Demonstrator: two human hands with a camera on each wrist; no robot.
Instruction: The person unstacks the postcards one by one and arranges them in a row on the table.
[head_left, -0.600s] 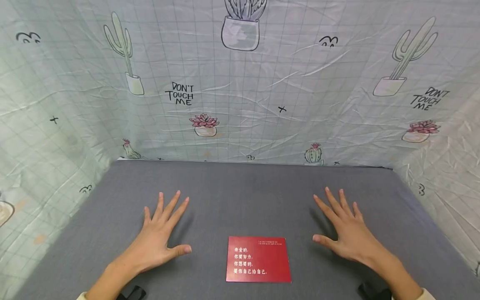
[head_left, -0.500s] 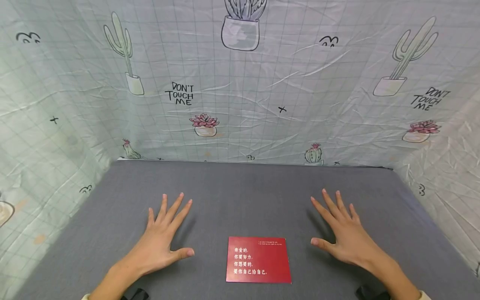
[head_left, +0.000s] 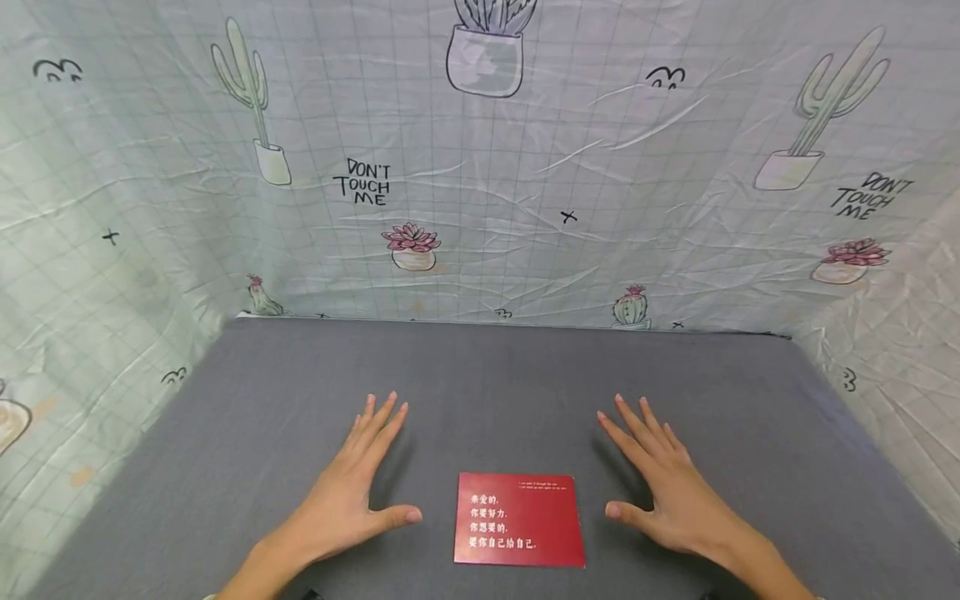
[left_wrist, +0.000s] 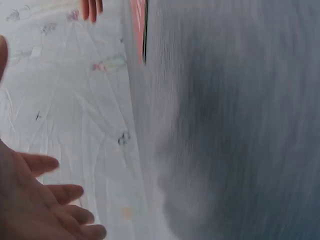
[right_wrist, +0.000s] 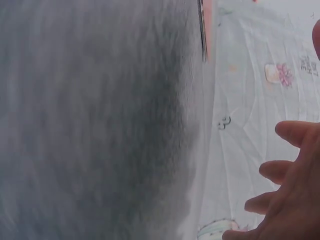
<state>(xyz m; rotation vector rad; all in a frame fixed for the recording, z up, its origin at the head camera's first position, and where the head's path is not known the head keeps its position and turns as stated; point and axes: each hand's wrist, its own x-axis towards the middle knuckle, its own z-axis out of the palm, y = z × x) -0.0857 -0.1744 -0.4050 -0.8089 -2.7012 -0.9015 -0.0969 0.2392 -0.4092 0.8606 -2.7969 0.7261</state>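
Observation:
A red card (head_left: 519,520) with white printed characters lies flat on the grey table near its front, between the two hands. To its left is the left hand (head_left: 348,492), fingers straight and thumb stretched toward the card without touching it. On the other side, the right hand (head_left: 667,492) is spread in a mirrored pose, thumb pointing at the card with a gap between. Neither hand holds anything. In the left wrist view the card's edge (left_wrist: 140,30) shows at the top, past the left hand's fingers (left_wrist: 65,194). The right wrist view shows a sliver of the card (right_wrist: 208,30) too.
Grey cloth covers the table (head_left: 487,375). A pale curtain (head_left: 487,167) printed with cacti and lettering hangs behind the table and along both sides.
Both hands have moved inward toward the red card, the left hand rightward and the right hand leftward. The card lies where it was on the table.

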